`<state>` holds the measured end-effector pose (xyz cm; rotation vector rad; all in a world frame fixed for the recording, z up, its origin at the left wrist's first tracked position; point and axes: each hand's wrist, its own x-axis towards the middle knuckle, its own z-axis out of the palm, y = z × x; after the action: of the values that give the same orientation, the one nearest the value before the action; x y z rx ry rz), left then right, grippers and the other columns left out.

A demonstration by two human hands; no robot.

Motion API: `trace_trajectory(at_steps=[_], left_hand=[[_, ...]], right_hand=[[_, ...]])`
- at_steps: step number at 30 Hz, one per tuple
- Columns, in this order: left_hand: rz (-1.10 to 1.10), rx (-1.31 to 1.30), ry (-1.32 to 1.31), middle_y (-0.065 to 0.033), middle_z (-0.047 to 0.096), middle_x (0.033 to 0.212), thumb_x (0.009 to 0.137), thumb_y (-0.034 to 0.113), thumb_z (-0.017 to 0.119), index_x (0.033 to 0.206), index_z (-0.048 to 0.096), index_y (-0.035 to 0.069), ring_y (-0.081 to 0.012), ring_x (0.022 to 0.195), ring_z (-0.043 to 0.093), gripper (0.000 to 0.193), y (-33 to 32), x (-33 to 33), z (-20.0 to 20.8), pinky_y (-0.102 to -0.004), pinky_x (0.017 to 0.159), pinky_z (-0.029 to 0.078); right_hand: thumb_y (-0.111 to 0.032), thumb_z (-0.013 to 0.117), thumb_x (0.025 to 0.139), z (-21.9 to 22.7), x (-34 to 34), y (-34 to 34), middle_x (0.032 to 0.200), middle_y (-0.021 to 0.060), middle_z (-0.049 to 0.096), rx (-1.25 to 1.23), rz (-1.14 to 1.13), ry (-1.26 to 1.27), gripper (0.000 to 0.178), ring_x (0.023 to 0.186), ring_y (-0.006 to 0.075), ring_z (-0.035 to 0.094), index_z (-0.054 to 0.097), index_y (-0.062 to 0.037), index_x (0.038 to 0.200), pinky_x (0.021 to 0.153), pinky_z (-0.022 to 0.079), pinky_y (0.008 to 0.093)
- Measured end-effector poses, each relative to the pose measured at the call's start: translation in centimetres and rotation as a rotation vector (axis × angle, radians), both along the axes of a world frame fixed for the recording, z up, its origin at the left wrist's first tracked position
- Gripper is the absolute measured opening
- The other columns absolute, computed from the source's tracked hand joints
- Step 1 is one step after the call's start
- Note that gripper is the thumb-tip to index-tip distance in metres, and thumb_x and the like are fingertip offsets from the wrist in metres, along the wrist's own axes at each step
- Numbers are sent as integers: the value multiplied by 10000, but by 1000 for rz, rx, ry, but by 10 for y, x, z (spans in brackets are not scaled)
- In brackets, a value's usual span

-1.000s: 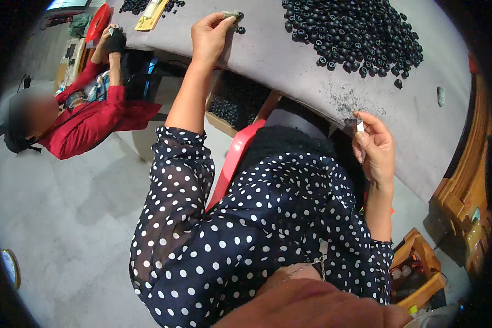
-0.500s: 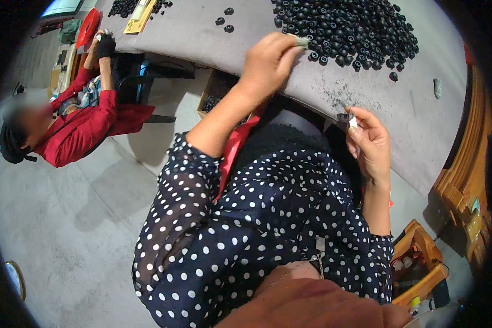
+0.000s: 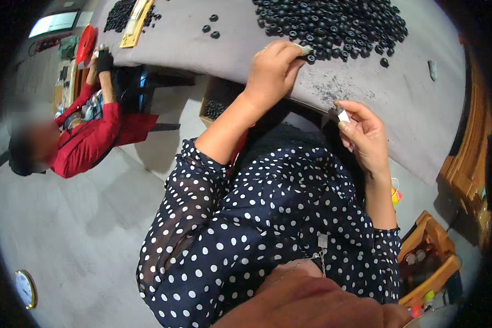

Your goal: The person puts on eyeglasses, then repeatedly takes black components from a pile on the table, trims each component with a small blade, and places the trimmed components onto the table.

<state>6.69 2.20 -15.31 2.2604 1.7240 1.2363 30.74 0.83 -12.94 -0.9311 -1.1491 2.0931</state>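
Observation:
My left hand (image 3: 271, 72) is closed over the table, its fingertips at the near left edge of a heap of small round black parts (image 3: 333, 27). A pale greenish piece (image 3: 304, 50) shows at those fingertips; whether it is held or wrapped round a finger, I cannot tell. At the near table edge, my right hand (image 3: 364, 136) pinches a small white piece (image 3: 343, 116) between thumb and forefinger. Something dark sits at its tip, too small to make out. Dark shavings (image 3: 333, 87) are scattered on the grey cloth between my hands.
Three loose black parts (image 3: 210, 28) lie left of the heap, near a yellow strip (image 3: 135, 24) and a smaller heap (image 3: 119, 16). A grey-green piece (image 3: 432, 70) lies at right. A person in red (image 3: 90, 139) sits at left. A box (image 3: 213, 106) stands beneath the table.
The view has shifted slightly. Against the table, my left hand has come a little nearer and to the right along the heap's edge. My right hand keeps its pinch on the white piece.

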Motion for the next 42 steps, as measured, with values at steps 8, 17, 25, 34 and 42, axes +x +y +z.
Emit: trace_trajectory(at_steps=[8,17,25,34,42], left_hand=[[34,-228,-338,-82,621,881,793,71,655,927,586,18,-209,777,610,159,-20,7,6,-320,681,485],[-227,-943,-1743,-72,627,870,880,89,593,1060,568,16,-111,689,587,196,-46,41,27,-301,713,555],[-302,-1025,-1803,-75,626,829,879,91,594,1070,566,13,-114,657,595,208,-45,45,22,-293,659,562],[-384,-1041,-1787,-62,615,814,877,99,598,1064,564,8,-117,690,596,212,-46,47,18,-275,664,557],[-406,-1044,-1766,-58,610,861,871,91,606,1134,533,6,-123,734,597,286,-47,45,19,-279,696,553]], right_hand=[[-42,615,836,2,0,-1,845,-4,582,-11,-5,-8,338,566,5,459,557,-12,1168,459,342,131],[-80,644,815,12,-2,-2,836,-7,549,-57,36,127,471,610,6,476,484,-23,1254,493,371,128],[-102,648,815,8,-3,-3,838,-1,555,-67,103,186,479,604,7,474,484,-25,1259,486,379,133],[-114,653,823,1,-2,-3,882,14,628,-72,103,184,464,590,-1,477,499,-28,1253,476,371,121],[-85,665,795,1,-1,0,869,15,615,-101,110,148,473,564,1,487,509,-2,1234,456,383,121]])
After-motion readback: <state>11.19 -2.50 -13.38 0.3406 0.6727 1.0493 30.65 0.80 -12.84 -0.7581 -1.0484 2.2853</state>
